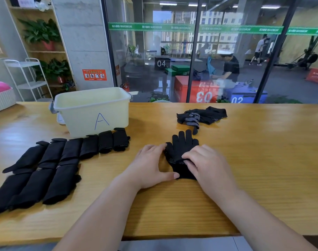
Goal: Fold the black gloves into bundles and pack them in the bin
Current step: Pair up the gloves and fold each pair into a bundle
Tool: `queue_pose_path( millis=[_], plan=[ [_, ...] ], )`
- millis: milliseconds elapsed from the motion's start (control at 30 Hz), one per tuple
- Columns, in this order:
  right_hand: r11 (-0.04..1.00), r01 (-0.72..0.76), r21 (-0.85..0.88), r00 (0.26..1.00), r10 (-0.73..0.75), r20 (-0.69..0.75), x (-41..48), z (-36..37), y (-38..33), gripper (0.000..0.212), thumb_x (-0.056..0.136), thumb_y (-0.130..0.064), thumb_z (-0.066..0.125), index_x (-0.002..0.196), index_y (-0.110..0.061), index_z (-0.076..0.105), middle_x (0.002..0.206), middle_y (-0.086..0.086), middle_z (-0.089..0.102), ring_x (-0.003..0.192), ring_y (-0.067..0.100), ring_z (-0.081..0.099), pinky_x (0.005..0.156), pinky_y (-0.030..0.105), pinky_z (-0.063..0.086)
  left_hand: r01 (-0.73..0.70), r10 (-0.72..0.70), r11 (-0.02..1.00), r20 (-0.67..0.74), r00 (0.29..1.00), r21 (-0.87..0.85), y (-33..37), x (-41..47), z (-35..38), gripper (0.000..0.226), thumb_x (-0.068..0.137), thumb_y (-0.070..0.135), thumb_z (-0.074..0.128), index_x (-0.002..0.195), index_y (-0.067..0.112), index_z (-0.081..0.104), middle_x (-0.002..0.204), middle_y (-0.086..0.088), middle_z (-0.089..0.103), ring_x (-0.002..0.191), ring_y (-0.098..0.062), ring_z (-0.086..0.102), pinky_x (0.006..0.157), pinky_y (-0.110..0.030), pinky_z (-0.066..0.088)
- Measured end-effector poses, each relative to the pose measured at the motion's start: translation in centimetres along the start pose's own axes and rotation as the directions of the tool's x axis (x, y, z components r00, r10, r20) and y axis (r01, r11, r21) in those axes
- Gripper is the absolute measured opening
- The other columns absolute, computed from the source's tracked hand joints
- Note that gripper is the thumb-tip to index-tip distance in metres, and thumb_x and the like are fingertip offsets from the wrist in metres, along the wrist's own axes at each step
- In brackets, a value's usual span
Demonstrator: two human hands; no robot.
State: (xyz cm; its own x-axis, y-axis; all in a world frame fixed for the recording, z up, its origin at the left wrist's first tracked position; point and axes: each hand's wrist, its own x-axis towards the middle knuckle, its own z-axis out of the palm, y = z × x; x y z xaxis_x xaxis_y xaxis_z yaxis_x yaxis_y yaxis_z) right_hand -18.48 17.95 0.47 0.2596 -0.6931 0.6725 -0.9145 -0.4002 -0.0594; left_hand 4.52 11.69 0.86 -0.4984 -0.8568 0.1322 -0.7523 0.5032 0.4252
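Here, black dotted glove (181,147) lies flat, its fingers fanned beyond the hands, left hand (151,165) and right hand (207,163) press it, uncurled.

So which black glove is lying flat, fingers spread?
The glove the left hand and right hand touch. Those beside the bin are folded bundles; the far heap is crumpled.

Open counter (263,160) runs wide at lower right; folded bundles (69,151) crowd the left, lined up before the bin (89,109); loose gloves (207,114) lie upper centre.
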Motion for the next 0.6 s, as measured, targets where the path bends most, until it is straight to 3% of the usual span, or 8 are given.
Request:
queue_pose_path(
  millis=[167,600],
  plan=[
    [1.0,0.017,0.006,0.998,-0.017,0.064,-0.93,0.49,-0.38,0.014,0.09,-0.021,0.084,0.102,-0.024,0.079,0.093,-0.012,0.068,0.085,0.013,0.059,0.071,0.034,0.053,0.025,-0.025,0.999,0.001,1.0,-0.023,-0.03,0.15,0.18,0.132,0.072,0.087,0.07,0.17,0.032,0.002,0.165,0.015,0.039,0.158,-0.012,0.017,0.129,-0.048,0.026],
    [0.998,-0.048,0.051,0.996,0.044,0.081,-1.07,-0.21,-0.4,0.011,0.092,-0.021,0.077,0.101,-0.026,0.074,0.094,-0.016,0.063,0.086,0.007,0.056,0.072,0.029,0.05,0.045,-0.044,0.998,0.013,0.999,-0.034,-0.22,0.24,0.29,0.136,0.068,0.093,0.068,0.169,0.036,-0.002,0.167,0.017,0.037,0.159,-0.013,0.016,0.129,-0.048,0.027]
  ],
)
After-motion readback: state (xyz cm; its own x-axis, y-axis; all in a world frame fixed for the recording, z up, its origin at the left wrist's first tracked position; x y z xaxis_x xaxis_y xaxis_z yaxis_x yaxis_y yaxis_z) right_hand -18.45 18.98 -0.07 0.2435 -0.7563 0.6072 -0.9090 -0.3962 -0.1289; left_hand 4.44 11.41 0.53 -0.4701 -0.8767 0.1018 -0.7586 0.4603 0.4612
